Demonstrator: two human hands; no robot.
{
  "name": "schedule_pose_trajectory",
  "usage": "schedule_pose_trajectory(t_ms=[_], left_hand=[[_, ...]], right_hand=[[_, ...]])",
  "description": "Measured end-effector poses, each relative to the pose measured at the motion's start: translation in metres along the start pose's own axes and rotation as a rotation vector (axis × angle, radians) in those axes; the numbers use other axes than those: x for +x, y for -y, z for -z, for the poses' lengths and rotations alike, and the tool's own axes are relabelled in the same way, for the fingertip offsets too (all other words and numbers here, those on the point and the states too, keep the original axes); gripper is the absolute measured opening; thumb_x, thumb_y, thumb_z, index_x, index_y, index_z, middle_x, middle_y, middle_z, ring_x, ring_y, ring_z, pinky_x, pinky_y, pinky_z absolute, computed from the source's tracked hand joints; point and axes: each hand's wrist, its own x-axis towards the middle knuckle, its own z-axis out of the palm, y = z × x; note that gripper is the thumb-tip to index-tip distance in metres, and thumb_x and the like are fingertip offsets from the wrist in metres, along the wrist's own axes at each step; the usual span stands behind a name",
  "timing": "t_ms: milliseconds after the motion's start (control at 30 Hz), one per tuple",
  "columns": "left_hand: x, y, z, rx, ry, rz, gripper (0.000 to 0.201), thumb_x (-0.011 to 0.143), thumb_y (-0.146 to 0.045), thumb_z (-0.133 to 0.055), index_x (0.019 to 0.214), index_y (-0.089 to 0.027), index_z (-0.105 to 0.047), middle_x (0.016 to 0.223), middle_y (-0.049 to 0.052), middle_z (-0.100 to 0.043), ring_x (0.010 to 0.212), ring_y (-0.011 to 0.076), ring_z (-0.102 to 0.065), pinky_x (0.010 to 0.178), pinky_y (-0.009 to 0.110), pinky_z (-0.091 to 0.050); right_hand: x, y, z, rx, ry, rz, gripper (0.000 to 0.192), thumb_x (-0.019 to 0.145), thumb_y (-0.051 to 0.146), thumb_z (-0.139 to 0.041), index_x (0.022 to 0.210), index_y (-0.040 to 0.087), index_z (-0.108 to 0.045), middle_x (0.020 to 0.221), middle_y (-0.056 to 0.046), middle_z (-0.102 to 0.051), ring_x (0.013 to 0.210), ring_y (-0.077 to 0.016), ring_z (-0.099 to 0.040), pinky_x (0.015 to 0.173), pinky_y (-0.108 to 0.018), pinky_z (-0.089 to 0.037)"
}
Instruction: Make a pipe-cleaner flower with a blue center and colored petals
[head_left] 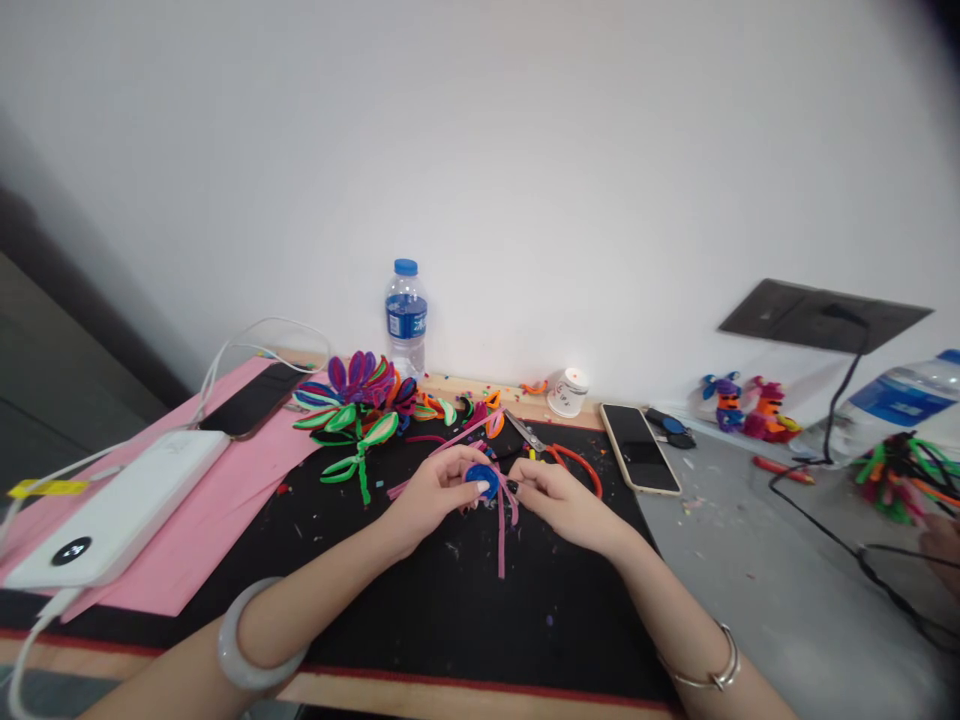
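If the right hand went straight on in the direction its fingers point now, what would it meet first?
The right hand points toward the left, and its fingertips are already at the blue pipe-cleaner coil. So it would meet that coil first, then the left hand holding it from the other side. Depth is hard to judge here.

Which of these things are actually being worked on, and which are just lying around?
In hand: blue pipe-cleaner coil, pink pipe cleaners, left hand, right hand.
Lying about: water bottle, phone, power bank, scissors, finished flowers.
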Motion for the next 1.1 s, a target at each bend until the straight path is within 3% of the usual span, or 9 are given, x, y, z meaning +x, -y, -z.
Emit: schedule_pose_trajectory(t_ms=[633, 833, 1100], left_hand=[[-0.002, 0.000, 0.000, -0.067, 0.018, 0.070, 0.025, 0.070, -0.021, -0.063, 0.094, -0.017, -0.055, 0.074, 0.000, -0.057, 0.055, 0.0064, -0.047, 0.053, 0.019, -0.036], [-0.002, 0.001, 0.000, -0.121, 0.030, 0.084, 0.027, 0.070, -0.021, -0.064, 0.094, -0.018, -0.054, 0.078, 0.000, -0.056, 0.057, 0.0063, -0.047, 0.054, 0.019, -0.037], [-0.004, -0.004, -0.001, -0.128, 0.037, 0.090, 0.029, 0.071, -0.022, -0.064, 0.098, -0.018, -0.054, 0.080, 0.000, -0.057, 0.059, 0.0060, -0.048, 0.056, 0.019, -0.038]], right_hand=[[-0.003, 0.001, 0.000, -0.230, 0.044, 0.063, 0.016, 0.086, 0.018, -0.033, 0.071, 0.019, -0.040, 0.063, 0.005, -0.039, 0.058, -0.0092, -0.038, 0.056, -0.021, -0.029], [-0.003, 0.000, -0.003, -0.098, 0.062, 0.040, 0.017, 0.085, 0.016, -0.034, 0.071, 0.017, -0.042, 0.063, 0.005, -0.038, 0.058, -0.0083, -0.036, 0.055, -0.020, -0.029], [-0.001, -0.001, -0.010, 0.271, 0.097, -0.075, 0.019, 0.087, 0.027, -0.037, 0.074, 0.016, -0.045, 0.055, 0.006, -0.032, 0.046, -0.0058, -0.027, 0.041, -0.018, -0.022]])
